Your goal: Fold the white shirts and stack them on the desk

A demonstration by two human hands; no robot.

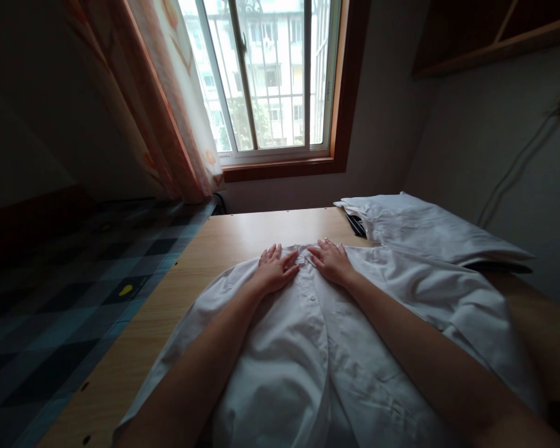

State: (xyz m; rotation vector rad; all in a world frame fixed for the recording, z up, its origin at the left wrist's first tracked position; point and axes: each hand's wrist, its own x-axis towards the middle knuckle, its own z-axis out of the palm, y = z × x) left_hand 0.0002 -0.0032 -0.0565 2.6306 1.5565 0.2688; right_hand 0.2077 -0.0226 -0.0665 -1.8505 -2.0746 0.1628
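Shirt (284,348) lies spread front side up over the middle and near part of the desk (252,230), with its placket (321,323) running down between the forearms. The laying out looks largely done; folds and soft creases remain on both halves, and no part appears folded over. Whether every button is fastened, I cannot tell.

Both hands rest palm down at the shirt's far end: the left hand (276,270) with fingers spread, the right hand (332,262) a little looser, thumbs near each other. Neither clearly grips the cloth; a light pinch is not ruled out.

Bare wood shows along the desk's far edge and in a strip down the left edge, beside the bed (168,249). The far right corner is taken by a white pile (429,224), which crowds the shirt there. The near edge is hidden.
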